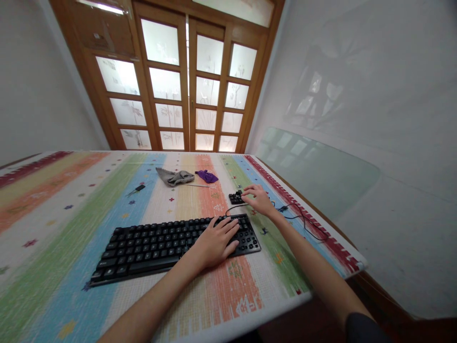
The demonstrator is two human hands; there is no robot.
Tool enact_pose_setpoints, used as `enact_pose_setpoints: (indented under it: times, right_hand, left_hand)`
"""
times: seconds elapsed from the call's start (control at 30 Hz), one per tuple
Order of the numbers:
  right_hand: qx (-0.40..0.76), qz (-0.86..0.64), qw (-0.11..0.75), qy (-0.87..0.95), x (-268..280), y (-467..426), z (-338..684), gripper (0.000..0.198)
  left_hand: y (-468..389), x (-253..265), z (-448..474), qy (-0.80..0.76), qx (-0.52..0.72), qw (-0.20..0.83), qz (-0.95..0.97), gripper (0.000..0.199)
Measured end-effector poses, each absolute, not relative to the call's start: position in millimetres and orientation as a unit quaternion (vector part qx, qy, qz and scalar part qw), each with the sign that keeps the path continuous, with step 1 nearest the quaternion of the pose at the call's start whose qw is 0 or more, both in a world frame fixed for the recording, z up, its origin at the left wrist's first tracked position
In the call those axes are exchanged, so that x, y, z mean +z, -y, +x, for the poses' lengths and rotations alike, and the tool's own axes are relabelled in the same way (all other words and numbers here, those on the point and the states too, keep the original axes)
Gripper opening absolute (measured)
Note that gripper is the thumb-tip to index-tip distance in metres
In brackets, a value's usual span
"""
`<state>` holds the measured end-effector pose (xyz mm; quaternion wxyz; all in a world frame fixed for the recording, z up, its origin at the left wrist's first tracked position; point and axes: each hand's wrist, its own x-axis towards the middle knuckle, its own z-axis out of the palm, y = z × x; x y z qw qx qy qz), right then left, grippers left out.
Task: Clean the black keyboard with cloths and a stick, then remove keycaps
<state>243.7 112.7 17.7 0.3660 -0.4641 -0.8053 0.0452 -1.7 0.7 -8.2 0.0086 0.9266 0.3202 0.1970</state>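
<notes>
A black keyboard [150,252] lies across the striped tablecloth in front of me. My left hand [217,240] rests on its right part, fingers stretched and slightly apart, holding nothing. At the keyboard's right end, several key positions [249,240] look bare, without caps. Beyond that end, my right hand [259,199] is over a small cluster of loose black keycaps [235,199]. Its thumb and fingertips come together at a dark keycap [239,193] at the cluster's edge. The fingers partly cover the cluster's right side.
A grey cloth [174,177] and a purple cloth [206,176] lie farther back, with a thin rod [196,185] beside them. A small black object [140,187] is left of these. The black cable [305,221] loops toward the table's right edge, near the wall.
</notes>
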Motion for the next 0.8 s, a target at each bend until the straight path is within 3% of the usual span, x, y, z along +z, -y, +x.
enact_pose_setpoints:
  times: [0.17,0.8]
  right_hand:
    - [-0.008,-0.51,0.288,0.81,14,-159,240,0.01]
    - [0.017,-0.545,0.194,0.815,1,-189,233,0.015]
  left_hand:
    - [1,-6,-1,-0.323,0.188,0.025,0.927,0.049]
    - [2,-7,-1,-0.33,0.201,0.014,0.922,0.049]
